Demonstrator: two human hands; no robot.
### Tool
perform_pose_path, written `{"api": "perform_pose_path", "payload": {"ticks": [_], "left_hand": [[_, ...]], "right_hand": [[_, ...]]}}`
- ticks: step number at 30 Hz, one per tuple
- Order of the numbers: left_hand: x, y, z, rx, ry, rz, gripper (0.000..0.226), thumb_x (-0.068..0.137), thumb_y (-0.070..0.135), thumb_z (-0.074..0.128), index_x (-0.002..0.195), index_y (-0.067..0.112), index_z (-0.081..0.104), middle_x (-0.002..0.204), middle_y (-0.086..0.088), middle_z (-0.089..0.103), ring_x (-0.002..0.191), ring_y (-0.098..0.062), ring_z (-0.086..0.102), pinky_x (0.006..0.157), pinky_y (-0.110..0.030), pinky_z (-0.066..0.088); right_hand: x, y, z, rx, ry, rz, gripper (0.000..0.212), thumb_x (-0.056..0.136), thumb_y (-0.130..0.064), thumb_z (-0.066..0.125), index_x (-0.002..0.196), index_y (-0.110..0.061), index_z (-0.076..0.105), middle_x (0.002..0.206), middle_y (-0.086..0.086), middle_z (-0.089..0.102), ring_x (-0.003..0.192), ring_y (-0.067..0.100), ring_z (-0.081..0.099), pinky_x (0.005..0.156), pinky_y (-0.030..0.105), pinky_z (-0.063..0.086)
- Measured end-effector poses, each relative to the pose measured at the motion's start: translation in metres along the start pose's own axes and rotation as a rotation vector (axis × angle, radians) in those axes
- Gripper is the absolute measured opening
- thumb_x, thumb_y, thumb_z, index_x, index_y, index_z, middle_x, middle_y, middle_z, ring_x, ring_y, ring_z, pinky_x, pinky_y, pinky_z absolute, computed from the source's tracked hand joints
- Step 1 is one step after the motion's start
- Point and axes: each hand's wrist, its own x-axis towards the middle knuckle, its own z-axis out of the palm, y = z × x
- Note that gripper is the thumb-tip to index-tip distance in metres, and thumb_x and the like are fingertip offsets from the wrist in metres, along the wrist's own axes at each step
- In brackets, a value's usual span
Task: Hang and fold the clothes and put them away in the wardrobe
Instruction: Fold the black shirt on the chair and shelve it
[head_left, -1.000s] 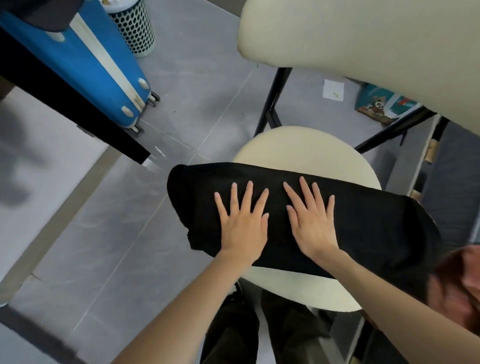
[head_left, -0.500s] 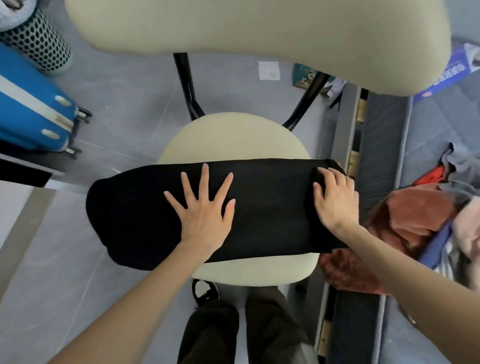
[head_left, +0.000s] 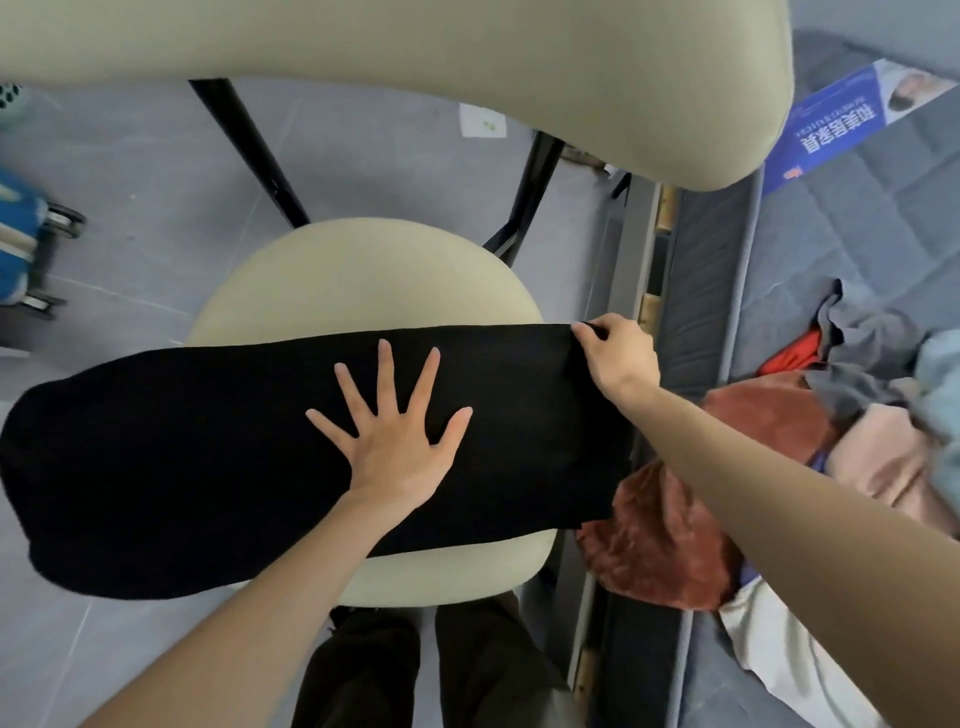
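My left hand (head_left: 397, 449) presses flat, fingers spread, on the black garment (head_left: 208, 457) across the chair seat (head_left: 363, 275), while my right hand (head_left: 618, 356) pinches its far right corner

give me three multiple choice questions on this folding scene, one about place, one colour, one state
1. Where does the black garment lie?
A on the floor
B across the chair seat
C on the bed

2. What colour is the suitcase?
A blue
B red
C green

3. What is the right hand doing?
A hanging idle
B lying flat
C pinching the garment's corner

Answers: 1 B, it drapes over the cream seat; 2 A, its shell is blue; 3 C, it grips the far right corner.
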Motion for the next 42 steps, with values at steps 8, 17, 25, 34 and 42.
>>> {"api": "perform_pose_path", "payload": {"ticks": [8, 17, 25, 34, 42], "left_hand": [[0.001, 0.003, -0.003, 0.015, -0.040, -0.010, 0.072, 0.086, 0.075, 0.016, 0.140, 0.052, -0.026, 0.151, 0.004, -0.038, 0.134, -0.039, -0.038, 0.100, -0.071, -0.017], [0.018, -0.022, -0.047, 0.176, -0.057, 0.217, 0.062, 0.098, 0.054, 0.026, 0.146, 0.049, -0.013, 0.158, -0.002, -0.022, 0.143, -0.039, -0.021, 0.111, -0.067, -0.004], [0.051, -0.086, -0.090, 0.235, -0.183, 0.161, 0.059, 0.098, 0.049, 0.041, 0.147, 0.051, 0.008, 0.140, -0.008, 0.033, 0.128, -0.031, 0.033, 0.107, -0.062, 0.025], [0.030, -0.105, -0.079, 0.044, -0.150, 0.029, 0.055, 0.096, 0.037, 0.052, 0.145, 0.034, 0.027, 0.130, -0.008, 0.044, 0.119, -0.034, 0.044, 0.097, -0.056, 0.041], [-0.015, -0.144, -0.070, -0.334, -0.290, -0.272, 0.058, 0.091, 0.036, 0.063, 0.135, 0.011, 0.036, 0.133, -0.010, 0.052, 0.118, -0.032, 0.053, 0.094, -0.038, 0.044]], "right_hand": [[0.003, -0.002, -0.018, 0.797, -0.070, 0.591, 0.035, 0.083, -0.023, 0.076, 0.113, -0.011, 0.064, 0.106, 0.005, 0.067, 0.101, 0.026, 0.064, 0.093, 0.041, 0.052], [-0.108, -0.009, 0.035, -0.265, 0.041, -0.379, 0.055, 0.094, -0.043, 0.050, 0.146, -0.039, 0.030, 0.161, -0.001, 0.008, 0.144, 0.033, 0.007, 0.117, 0.055, 0.004], [-0.169, -0.004, 0.098, -0.618, -0.320, -0.246, 0.111, 0.071, -0.077, 0.056, 0.136, -0.056, -0.030, 0.145, 0.001, -0.049, 0.132, 0.055, -0.032, 0.098, 0.081, 0.005], [-0.141, -0.011, 0.085, -0.764, -0.394, -0.445, 0.093, 0.089, -0.045, 0.061, 0.140, -0.061, -0.015, 0.149, -0.001, -0.043, 0.133, 0.058, -0.029, 0.099, 0.081, 0.014], [-0.131, -0.049, 0.097, -0.413, 0.092, -0.535, 0.057, 0.091, -0.011, 0.054, 0.139, -0.039, 0.043, 0.160, 0.006, 0.012, 0.144, 0.041, 0.009, 0.116, 0.053, 0.016]]}}
